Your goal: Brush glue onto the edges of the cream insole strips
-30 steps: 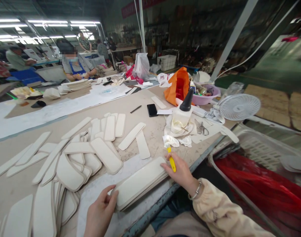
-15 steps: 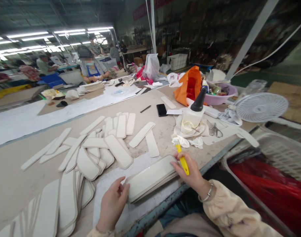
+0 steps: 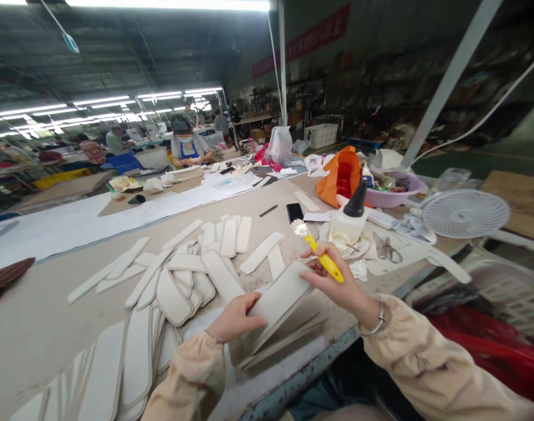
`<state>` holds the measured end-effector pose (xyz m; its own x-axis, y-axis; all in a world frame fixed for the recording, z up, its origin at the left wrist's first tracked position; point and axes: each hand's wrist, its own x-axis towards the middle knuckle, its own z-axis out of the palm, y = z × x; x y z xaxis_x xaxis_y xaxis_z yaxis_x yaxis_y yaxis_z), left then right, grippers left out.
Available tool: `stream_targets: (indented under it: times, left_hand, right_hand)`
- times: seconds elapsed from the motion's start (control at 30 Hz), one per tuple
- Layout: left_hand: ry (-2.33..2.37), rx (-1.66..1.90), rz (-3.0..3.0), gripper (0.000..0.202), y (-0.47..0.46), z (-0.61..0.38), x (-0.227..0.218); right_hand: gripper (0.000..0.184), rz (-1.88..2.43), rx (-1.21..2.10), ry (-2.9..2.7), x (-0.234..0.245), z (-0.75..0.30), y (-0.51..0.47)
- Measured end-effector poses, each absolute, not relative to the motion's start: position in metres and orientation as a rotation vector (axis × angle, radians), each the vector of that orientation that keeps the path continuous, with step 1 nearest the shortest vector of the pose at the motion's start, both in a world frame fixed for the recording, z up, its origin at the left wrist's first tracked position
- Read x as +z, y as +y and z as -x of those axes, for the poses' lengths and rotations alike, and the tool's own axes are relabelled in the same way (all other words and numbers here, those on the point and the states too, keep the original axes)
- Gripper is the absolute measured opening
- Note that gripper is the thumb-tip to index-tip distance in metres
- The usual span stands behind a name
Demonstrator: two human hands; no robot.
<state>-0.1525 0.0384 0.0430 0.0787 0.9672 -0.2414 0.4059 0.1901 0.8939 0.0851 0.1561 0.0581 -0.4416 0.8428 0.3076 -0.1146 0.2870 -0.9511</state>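
My left hand [image 3: 236, 318] grips the near end of a stack of long white rounded pieces [image 3: 279, 304], its fingers closed over the top one. My right hand [image 3: 337, 280] holds the far end of that top piece and also clamps a yellow-handled brush [image 3: 321, 257] with white bristles pointing up and away. The top piece is tilted up off the rest of the stack, which lies at the table's [image 3: 38, 327] near edge.
Many white pieces [image 3: 179, 275] lie spread over the table to the left. A glue bottle [image 3: 352, 219] with a black nozzle, scissors [image 3: 387, 250], a black phone [image 3: 294, 211], an orange bag [image 3: 341, 172] and a small fan [image 3: 466, 213] stand to the right. A person sits at the far end.
Both hands have lifted the top white piece off the stack, tilting it up. The brush in my right hand rose with it. My view has swung upward.
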Motion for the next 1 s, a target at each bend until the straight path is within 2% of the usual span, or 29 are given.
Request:
stream_targets:
  times: [0.07,0.23,0.43,0.67,1.0]
  left_hand:
    - [1.448,0.746,-1.352,0.041,0.037,0.146,0.044]
    - [1.358,0.993,-0.957,0.044,0.02,0.115,0.04]
    - [1.293,1.167,-0.802,0.043,0.002,0.074,0.048]
    - [0.867,1.221,-0.403,0.038,-0.024,0.04,0.047]
    - [1.022,1.177,-0.39,0.033,-0.039,0.012,0.037]
  right_hand:
    - [0.041,0.636,1.327,-1.611,0.068,-0.081,0.17]
    - [0.044,0.564,1.39,-1.54,0.085,-0.071,0.197]
    - [0.046,0.481,1.47,-1.464,0.093,-0.066,0.198]
    - [0.05,0.483,1.471,-1.443,0.097,-0.082,0.199]
    - [0.05,0.453,1.438,-1.425,0.093,-0.1,0.201]
